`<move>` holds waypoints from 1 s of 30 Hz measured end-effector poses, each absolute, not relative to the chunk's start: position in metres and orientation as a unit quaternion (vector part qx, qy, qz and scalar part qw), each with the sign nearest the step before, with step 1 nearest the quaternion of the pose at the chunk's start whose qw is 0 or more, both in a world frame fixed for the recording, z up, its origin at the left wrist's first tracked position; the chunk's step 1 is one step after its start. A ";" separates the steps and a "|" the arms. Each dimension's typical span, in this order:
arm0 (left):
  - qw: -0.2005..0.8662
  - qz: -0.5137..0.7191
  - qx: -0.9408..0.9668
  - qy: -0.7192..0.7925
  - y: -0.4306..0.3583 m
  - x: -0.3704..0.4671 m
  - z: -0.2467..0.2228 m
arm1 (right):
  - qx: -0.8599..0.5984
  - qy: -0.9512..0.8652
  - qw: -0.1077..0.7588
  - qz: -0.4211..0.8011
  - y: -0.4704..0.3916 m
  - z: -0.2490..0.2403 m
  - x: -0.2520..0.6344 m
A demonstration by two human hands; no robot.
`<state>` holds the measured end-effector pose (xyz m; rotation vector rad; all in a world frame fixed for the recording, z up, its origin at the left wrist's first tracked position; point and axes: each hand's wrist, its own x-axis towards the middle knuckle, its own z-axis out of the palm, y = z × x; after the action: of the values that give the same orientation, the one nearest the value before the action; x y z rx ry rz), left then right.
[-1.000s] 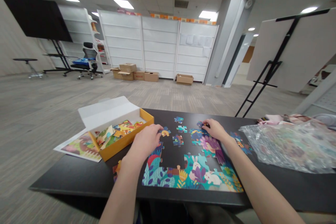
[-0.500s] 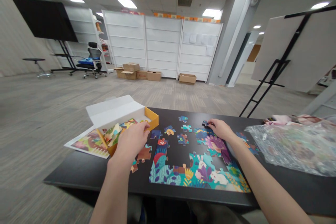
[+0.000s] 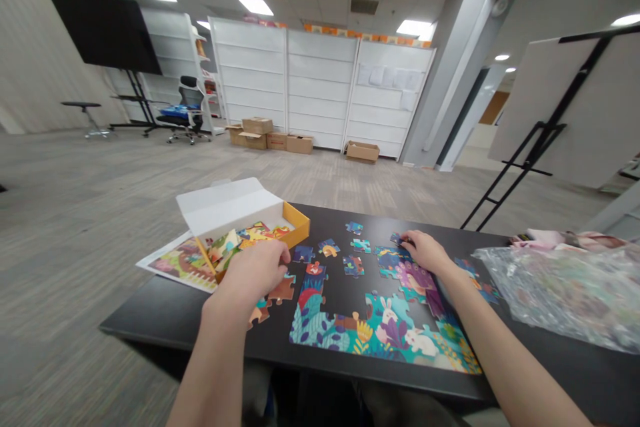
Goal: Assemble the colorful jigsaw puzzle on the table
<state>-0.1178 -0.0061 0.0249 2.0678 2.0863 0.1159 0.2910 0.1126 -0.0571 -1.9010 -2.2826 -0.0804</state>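
My right hand (image 3: pixel 426 253) pinches a dark blue jigsaw piece (image 3: pixel 395 238) at the top edge of the partly joined puzzle, just above its blue and purple section. The joined puzzle (image 3: pixel 350 340) shows rabbits, flowers and leaves, with a gap in its middle. My left hand (image 3: pixel 257 270) hovers with curled fingers in front of a yellow box (image 3: pixel 299 228); whatever its fingers hold, if anything, is hidden. Beside it lie brown jigsaw pieces (image 3: pixel 283 288). Several loose pieces, among them an orange and blue one (image 3: pixel 329 248), lie beyond the gap.
The box's white lid (image 3: pixel 230 207) stands raised, and more pieces lie inside. A picture sheet (image 3: pixel 173 263) sticks out under the box. At the right are loose pieces (image 3: pixel 489 291) and a crinkled clear plastic bag (image 3: pixel 565 293). The black table's (image 3: pixel 145 323) left corner is near.
The view has shifted slightly. My left hand has drawn back from the box's edge towards the brown pieces. My right hand stays at the puzzle's top with the blue piece.
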 end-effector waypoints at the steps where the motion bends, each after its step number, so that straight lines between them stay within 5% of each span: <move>1: 0.122 0.015 0.702 0.702 -0.008 -0.120 0.024 | -0.636 -0.767 0.084 -0.028 0.113 -0.057 0.292; 15: 0.169 -0.019 0.703 0.691 -0.007 -0.125 0.011 | -0.632 -0.771 0.078 -0.025 0.113 -0.055 0.291; 23: 0.110 0.090 0.750 0.647 -0.010 -0.129 0.021 | -0.633 -0.770 0.072 -0.025 0.114 -0.056 0.292; 30: 0.326 0.290 0.708 0.555 -0.005 -0.115 0.020 | -0.629 -0.773 0.074 -0.027 0.114 -0.057 0.292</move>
<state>-0.1154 -0.0046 0.0201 1.8565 1.4544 0.7601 0.2919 0.1143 -0.0573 -1.8887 -2.3200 -0.0812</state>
